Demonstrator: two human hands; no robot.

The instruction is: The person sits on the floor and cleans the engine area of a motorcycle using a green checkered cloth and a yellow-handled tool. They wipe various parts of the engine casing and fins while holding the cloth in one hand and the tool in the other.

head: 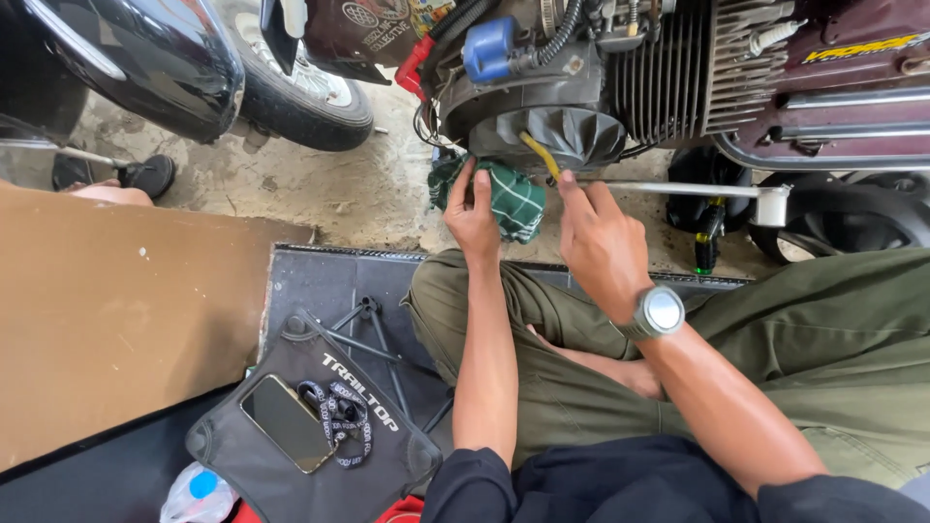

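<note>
My left hand [472, 219] presses a green checked cloth [513, 199] against the underside of a scooter engine [542, 116]. My right hand [599, 242], with a wristwatch, holds the end of a long silver wrench [678, 190] that lies level under the engine. A yellow tube [539, 153] hangs from the dark fan cover just above both hands. I sit cross-legged in olive trousers on a black mat [320, 281].
A phone [287, 422] and a lanyard lie on a black folding stool at the lower left. A brown board [116, 310] stands to the left. A black scooter's wheel [300, 92] is at the top left. A screwdriver with a yellow-and-black handle [707, 237] lies under the maroon scooter body.
</note>
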